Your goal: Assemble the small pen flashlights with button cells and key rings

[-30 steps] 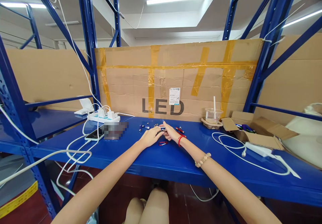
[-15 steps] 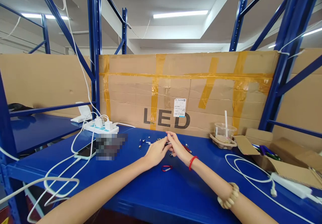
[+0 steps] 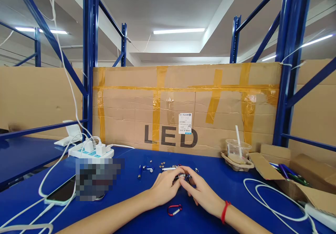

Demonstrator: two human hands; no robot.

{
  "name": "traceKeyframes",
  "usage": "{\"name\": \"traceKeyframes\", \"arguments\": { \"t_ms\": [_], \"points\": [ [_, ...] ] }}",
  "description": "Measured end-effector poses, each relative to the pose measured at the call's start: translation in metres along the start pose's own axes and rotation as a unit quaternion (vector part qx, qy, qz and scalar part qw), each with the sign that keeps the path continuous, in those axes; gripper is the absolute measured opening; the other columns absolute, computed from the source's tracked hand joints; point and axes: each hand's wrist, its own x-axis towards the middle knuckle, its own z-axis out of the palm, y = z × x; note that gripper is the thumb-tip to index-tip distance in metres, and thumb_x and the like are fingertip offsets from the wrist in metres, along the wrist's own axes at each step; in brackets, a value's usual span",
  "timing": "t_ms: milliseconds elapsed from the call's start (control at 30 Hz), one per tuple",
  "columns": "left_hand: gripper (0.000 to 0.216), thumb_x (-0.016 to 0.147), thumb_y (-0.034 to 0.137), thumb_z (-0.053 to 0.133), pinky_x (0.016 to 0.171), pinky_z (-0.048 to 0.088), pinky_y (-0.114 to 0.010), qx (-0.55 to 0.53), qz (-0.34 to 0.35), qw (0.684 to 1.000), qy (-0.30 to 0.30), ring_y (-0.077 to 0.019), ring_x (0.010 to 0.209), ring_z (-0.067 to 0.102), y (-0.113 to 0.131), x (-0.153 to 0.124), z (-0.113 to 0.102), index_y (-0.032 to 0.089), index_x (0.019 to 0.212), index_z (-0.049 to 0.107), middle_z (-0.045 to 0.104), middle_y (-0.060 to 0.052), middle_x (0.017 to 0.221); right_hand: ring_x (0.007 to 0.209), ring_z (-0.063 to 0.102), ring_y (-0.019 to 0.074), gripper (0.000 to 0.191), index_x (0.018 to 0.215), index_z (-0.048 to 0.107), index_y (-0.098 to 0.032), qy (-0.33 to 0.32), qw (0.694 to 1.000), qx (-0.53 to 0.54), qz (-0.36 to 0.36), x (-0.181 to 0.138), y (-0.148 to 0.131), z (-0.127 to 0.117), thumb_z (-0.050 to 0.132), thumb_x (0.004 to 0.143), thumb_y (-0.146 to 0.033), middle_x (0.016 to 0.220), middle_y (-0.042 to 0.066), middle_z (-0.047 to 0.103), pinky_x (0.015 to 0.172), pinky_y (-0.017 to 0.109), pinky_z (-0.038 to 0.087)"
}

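My left hand (image 3: pixel 166 186) and my right hand (image 3: pixel 203 192) meet above the blue table, fingertips close together. Between them is a small dark-and-silver metal tube (image 3: pixel 180 176), mostly covered by fingers; both hands appear closed on it. Just beyond my left fingers lies a silver tube (image 3: pixel 168 169). A red carabiner (image 3: pixel 174 210) rests on the table nearer to me, below the hands. Farther left are a short blue tube (image 3: pixel 140 172) and another small blue piece (image 3: pixel 149 168). Several tiny round metal discs (image 3: pixel 162 164) are scattered behind my left hand.
On the left stand a white power strip (image 3: pixel 90 152) with cables and a phone (image 3: pixel 61 192), beside a blurred-out patch. To the right are a plastic cup with straw (image 3: pixel 238 151), an open cardboard box (image 3: pixel 301 178) with pens, and a white cable (image 3: pixel 273 209). A large carton (image 3: pixel 126 111) closes off the back.
The view has tilted up and shifted closer. My hands, which were pressed together with fingers stretched, have parted slightly and curl around the small tube, which shows more now.
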Motion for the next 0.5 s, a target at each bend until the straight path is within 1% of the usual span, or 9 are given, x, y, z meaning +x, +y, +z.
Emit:
{"name": "traceKeyframes", "arguments": {
  "t_ms": [100, 167, 200, 267, 367, 500],
  "points": [
    [0.024, 0.086, 0.029, 0.033, 0.067, 0.042, -0.022, -0.002, -0.023, 1.000, -0.005, -0.0138, 0.077, 0.058, -0.007, -0.006, -0.003, 0.026, 0.103, 0.051, 0.063, 0.002, 0.094, 0.048, 0.050, 0.0097, 0.043, 0.107, 0.055, -0.022, 0.038, 0.997, -0.050, -0.037, 0.000, -0.001, -0.002, 0.054, 0.071, -0.046, 0.071, 0.002, 0.052, 0.036, 0.021, 0.046],
    [0.024, 0.087, 0.033, 0.032, 0.063, 0.041, -0.022, 0.007, -0.030, 0.999, -0.009, -0.0135, 0.070, 0.057, -0.010, -0.012, -0.005, 0.026, 0.100, 0.052, 0.063, 0.002, 0.086, 0.049, 0.053, 0.0102, 0.035, 0.097, 0.062, -0.021, 0.052, 0.996, -0.043, -0.057, 0.000, -0.003, -0.002, 0.055, 0.071, -0.044, 0.077, 0.004, 0.056, 0.038, 0.022, 0.049],
    [0.024, 0.087, 0.034, 0.032, 0.064, 0.041, -0.022, 0.010, -0.028, 1.000, -0.009, -0.0135, 0.071, 0.057, -0.011, -0.014, -0.006, 0.026, 0.099, 0.052, 0.063, 0.002, 0.085, 0.050, 0.054, 0.0107, 0.032, 0.092, 0.064, -0.020, 0.056, 0.996, -0.032, -0.064, 0.001, -0.004, -0.002, 0.056, 0.071, -0.043, 0.079, 0.005, 0.056, 0.038, 0.022, 0.050],
    [0.024, 0.087, 0.034, 0.032, 0.069, 0.041, -0.022, 0.009, -0.020, 1.000, -0.010, -0.0132, 0.076, 0.057, -0.012, -0.018, -0.007, 0.027, 0.099, 0.051, 0.062, 0.003, 0.086, 0.051, 0.056, 0.0118, 0.029, 0.085, 0.067, -0.019, 0.063, 0.996, -0.004, -0.066, 0.000, -0.004, -0.002, 0.057, 0.070, -0.042, 0.075, 0.005, 0.058, 0.037, 0.021, 0.049],
    [0.024, 0.087, 0.033, 0.033, 0.076, 0.041, -0.021, 0.001, -0.012, 1.000, -0.016, -0.0125, 0.084, 0.055, -0.013, -0.021, -0.008, 0.028, 0.101, 0.051, 0.061, 0.002, 0.093, 0.054, 0.057, 0.0139, 0.028, 0.082, 0.067, -0.017, 0.070, 0.995, 0.045, -0.047, 0.000, -0.001, -0.002, 0.060, 0.068, -0.041, 0.066, 0.005, 0.060, 0.037, 0.021, 0.049],
    [0.024, 0.087, 0.033, 0.032, 0.077, 0.041, -0.023, -0.005, -0.013, 0.999, -0.030, -0.0135, 0.083, 0.055, -0.011, -0.024, -0.007, 0.028, 0.098, 0.052, 0.060, 0.002, 0.091, 0.054, 0.056, 0.0132, 0.027, 0.075, 0.068, -0.015, 0.057, 0.995, 0.084, -0.019, 0.000, 0.004, -0.002, 0.066, 0.063, -0.038, 0.063, 0.004, 0.062, 0.038, 0.020, 0.048]
  ]
}}
